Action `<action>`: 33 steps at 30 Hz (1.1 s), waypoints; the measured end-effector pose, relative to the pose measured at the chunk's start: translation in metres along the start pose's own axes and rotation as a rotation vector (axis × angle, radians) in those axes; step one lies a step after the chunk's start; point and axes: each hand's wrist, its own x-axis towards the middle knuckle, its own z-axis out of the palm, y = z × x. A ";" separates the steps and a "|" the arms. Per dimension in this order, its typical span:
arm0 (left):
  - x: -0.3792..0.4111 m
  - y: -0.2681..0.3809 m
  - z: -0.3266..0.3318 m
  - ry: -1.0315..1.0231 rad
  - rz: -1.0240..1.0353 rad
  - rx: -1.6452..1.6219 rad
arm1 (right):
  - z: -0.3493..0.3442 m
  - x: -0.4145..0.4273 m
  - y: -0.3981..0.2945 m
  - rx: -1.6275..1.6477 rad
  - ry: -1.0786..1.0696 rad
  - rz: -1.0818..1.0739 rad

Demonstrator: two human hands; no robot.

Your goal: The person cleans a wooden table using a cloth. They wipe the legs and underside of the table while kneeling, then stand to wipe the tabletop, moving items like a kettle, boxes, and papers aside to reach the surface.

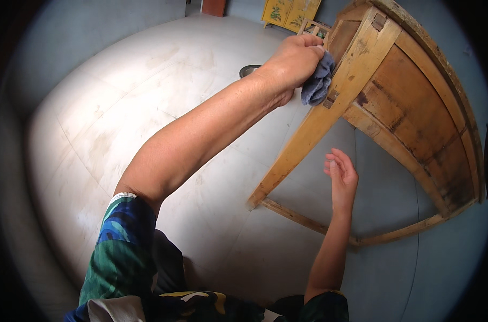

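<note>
A crumpled blue-grey cloth (318, 82) is gripped in my left hand (295, 60), whose arm reaches up and across from the left. The cloth touches the edge of the front leg (340, 76) of an old wooden table or cabinet. Dark stains mark the furniture's brown side panel (417, 108), and joint ends show in the leg. My right hand (342, 177) is raised below the panel, fingers loosely curled and apart, with nothing in it. It appears in front of the open space between the legs and touches no wood that I can see.
Behind my left wrist, a dark-rimmed basin (249, 71) sits on the pale, smudged tile floor (119, 120). A yellow painted cabinet (290, 14) stands at the back, near a small wooden frame (314, 29). A low wooden stretcher (296, 216) joins the furniture's legs near the floor.
</note>
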 end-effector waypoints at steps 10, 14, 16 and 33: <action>0.026 0.034 0.032 0.072 0.764 0.447 | -0.010 -0.001 0.017 0.020 -0.019 0.044; 0.023 -0.004 0.023 0.118 0.722 0.475 | -0.012 0.002 0.020 -0.010 -0.031 0.057; 0.012 -0.028 0.011 0.081 0.694 0.463 | -0.014 0.002 0.024 -0.031 -0.013 0.067; -0.120 -0.283 -0.084 -0.249 -0.022 0.754 | 0.007 0.009 0.050 -0.118 -0.084 0.125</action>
